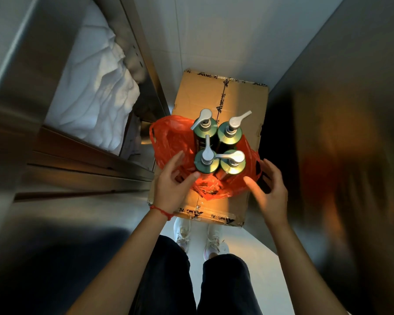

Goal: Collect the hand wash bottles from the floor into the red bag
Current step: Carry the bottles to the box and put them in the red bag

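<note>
Several green hand wash bottles (207, 164) with silver pump heads stand upright, packed together in the red bag (171, 139), which lies spread open on a cardboard box (241, 98). My left hand (172, 181) is at the bag's near left side, fingers loosely spread, thumb close to the nearest bottle, holding nothing. My right hand (267, 189) hovers at the bag's near right edge, fingers relaxed and apart, with nothing in it.
The cardboard box stands on a pale floor in a narrow gap. A steel cabinet (55, 178) with white linen (100, 92) is on the left, a steel wall (339, 110) on the right. My white shoes (200, 237) are just before the box.
</note>
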